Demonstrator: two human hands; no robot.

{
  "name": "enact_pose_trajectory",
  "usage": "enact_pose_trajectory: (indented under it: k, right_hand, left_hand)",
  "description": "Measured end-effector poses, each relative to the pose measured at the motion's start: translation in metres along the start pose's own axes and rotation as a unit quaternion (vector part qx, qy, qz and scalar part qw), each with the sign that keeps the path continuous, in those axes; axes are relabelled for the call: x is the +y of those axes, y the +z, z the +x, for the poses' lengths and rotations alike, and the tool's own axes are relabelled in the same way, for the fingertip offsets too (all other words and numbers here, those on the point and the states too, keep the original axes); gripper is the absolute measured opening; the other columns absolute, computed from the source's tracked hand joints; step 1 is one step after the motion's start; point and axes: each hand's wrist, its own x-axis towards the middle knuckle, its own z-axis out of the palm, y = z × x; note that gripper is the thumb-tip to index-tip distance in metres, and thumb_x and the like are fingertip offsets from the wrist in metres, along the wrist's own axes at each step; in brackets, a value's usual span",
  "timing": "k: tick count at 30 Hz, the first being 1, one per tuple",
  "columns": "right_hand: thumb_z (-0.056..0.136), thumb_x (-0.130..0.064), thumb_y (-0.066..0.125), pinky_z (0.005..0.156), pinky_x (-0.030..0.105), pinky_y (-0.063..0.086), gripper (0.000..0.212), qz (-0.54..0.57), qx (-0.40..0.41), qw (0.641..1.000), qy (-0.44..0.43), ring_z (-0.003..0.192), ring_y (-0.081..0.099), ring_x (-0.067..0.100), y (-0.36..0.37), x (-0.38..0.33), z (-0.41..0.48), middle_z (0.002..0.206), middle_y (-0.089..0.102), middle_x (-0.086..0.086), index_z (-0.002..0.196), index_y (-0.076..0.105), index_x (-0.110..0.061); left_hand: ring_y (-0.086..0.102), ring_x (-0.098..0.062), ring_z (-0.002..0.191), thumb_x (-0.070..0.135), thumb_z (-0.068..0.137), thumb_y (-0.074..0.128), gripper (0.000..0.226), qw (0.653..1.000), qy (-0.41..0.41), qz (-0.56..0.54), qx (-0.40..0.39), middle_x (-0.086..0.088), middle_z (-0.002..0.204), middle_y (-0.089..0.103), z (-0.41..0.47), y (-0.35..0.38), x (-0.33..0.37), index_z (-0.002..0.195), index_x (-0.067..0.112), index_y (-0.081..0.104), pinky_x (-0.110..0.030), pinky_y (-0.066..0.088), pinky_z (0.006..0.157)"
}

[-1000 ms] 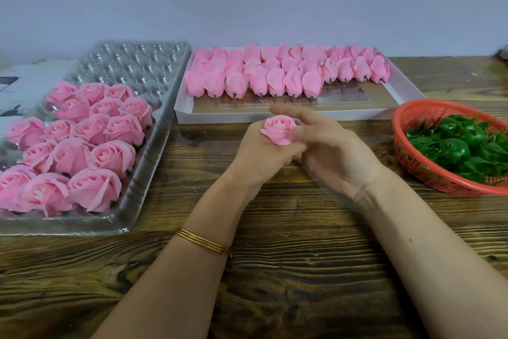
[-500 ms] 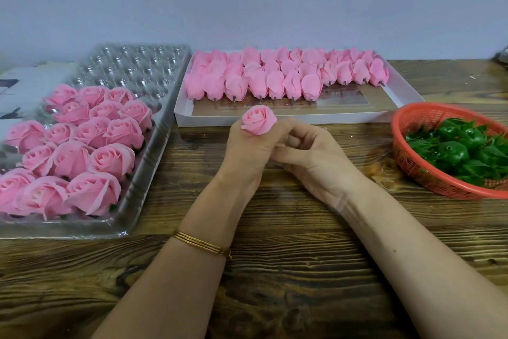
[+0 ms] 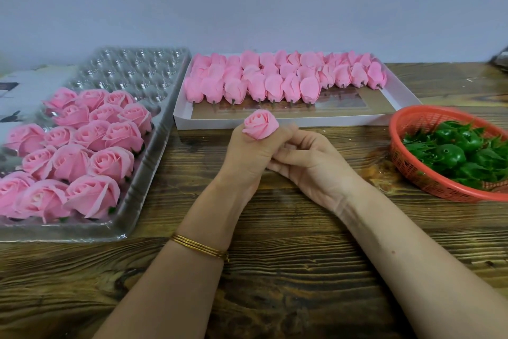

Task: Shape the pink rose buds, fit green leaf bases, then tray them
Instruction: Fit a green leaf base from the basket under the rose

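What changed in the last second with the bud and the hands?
The right hand drew its fingers off the top of the bud and curled them low beside the left hand, which shifted the bud slightly left, keeping its grip. The tray, box and basket stayed put.

Pink rose bud (image 3: 260, 124). Pink roses (image 3: 121, 135) on clear dimpled tray (image 3: 154, 69). Red mesh basket (image 3: 406, 124), green leaf bases (image 3: 450, 154). Brown streak-grained table (image 3: 288, 270). Gold bangle (image 3: 200, 247).
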Motion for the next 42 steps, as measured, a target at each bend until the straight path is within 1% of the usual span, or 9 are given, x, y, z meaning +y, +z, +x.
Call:
enact_pose_trajectory:
  k: [9,15,19,23,26,31,35,39,42]
  right_hand:
    - [0.081,0.012,0.054,0.083,0.028,0.058,0.028,-0.008,0.004,1.0,-0.013,0.096,0.071,0.021,-0.002,0.002,0.001,0.098,0.074,0.013,0.1,0.07,-0.001]
    - [0.08,0.014,0.053,0.086,0.03,0.057,0.03,-0.015,0.011,1.0,-0.015,0.098,0.071,0.022,-0.001,0.002,0.001,0.099,0.074,0.013,0.101,0.07,0.0]
    - [0.083,0.018,0.049,0.083,0.028,0.058,0.034,-0.016,0.012,1.0,-0.017,0.095,0.072,0.021,-0.002,0.003,0.002,0.095,0.075,0.012,0.093,0.074,-0.003]
    - [0.08,0.016,0.05,0.08,0.024,0.057,0.04,-0.021,-0.011,0.999,-0.036,0.095,0.072,0.019,-0.001,0.002,0.001,0.094,0.076,0.009,0.084,0.08,-0.011]
    - [0.08,0.015,0.049,0.082,0.025,0.056,0.038,-0.028,-0.012,0.999,-0.043,0.099,0.071,0.021,-0.001,0.001,0.0,0.099,0.075,0.012,0.092,0.078,-0.007]
    - [0.075,0.012,0.057,0.098,0.04,0.053,0.03,-0.053,0.073,0.995,-0.044,0.097,0.068,0.031,-0.005,-0.002,0.002,0.096,0.07,0.023,0.104,0.065,0.009]
    - [0.086,0.013,0.056,0.107,0.059,0.039,0.027,-0.121,0.116,0.985,-0.039,0.098,0.055,0.038,-0.005,-0.002,0.001,0.103,0.056,0.04,0.112,0.063,0.011]
    - [0.082,0.017,0.056,0.085,0.036,0.057,0.026,-0.164,0.104,0.979,-0.057,0.089,0.067,0.029,-0.003,-0.002,0.0,0.095,0.071,0.024,0.099,0.07,0.002]
    - [0.077,0.022,0.055,0.086,0.038,0.055,0.035,-0.189,0.101,0.974,-0.07,0.091,0.067,0.029,-0.004,0.0,0.001,0.098,0.071,0.025,0.104,0.069,0.005]
  left_hand:
    - [0.058,-0.006,0.057,-0.002,0.085,0.066,0.021,0.999,0.02,0.045,-0.021,0.007,0.056,0.06,0.0,-0.003,0.001,0.071,0.009,0.057,-0.021,0.051,0.055]
    - [0.057,-0.01,0.059,-0.006,0.083,0.067,0.006,0.995,0.054,0.079,-0.003,-0.004,0.063,0.058,0.0,-0.004,0.0,0.083,-0.008,0.061,-0.024,0.051,0.057]
    - [0.062,-0.012,0.063,-0.01,0.079,0.07,0.018,0.994,0.068,0.081,0.027,-0.011,0.072,0.057,0.001,-0.002,0.0,0.09,0.0,0.059,-0.028,0.054,0.061]
    - [0.057,-0.027,0.081,-0.007,0.073,0.078,0.037,0.994,0.065,0.085,0.031,-0.018,0.084,0.055,0.001,-0.002,-0.001,0.101,0.006,0.057,-0.043,0.053,0.075]
    - [0.056,-0.011,0.081,-0.004,0.067,0.085,0.051,0.995,0.056,0.076,0.034,0.001,0.088,0.056,0.001,-0.004,0.0,0.107,0.011,0.058,-0.028,0.054,0.071]
    - [0.063,-0.006,0.095,0.001,0.061,0.089,0.074,0.992,0.067,0.065,0.086,-0.003,0.114,0.058,0.0,-0.001,0.007,0.121,0.026,0.054,-0.015,0.052,0.071]
    - [0.059,-0.006,0.097,0.009,0.067,0.088,0.067,0.964,0.133,0.185,0.139,-0.001,0.115,0.055,0.0,-0.001,0.009,0.124,0.023,0.054,-0.012,0.05,0.076]
    - [0.051,-0.016,0.104,0.028,0.075,0.082,0.059,0.91,0.15,0.37,0.113,0.002,0.113,0.048,0.001,-0.001,0.009,0.126,0.022,0.054,-0.021,0.044,0.088]
    - [0.047,-0.023,0.11,0.039,0.08,0.076,0.057,0.89,0.12,0.433,0.071,0.001,0.114,0.042,0.001,0.001,0.009,0.13,0.029,0.05,-0.03,0.041,0.094]
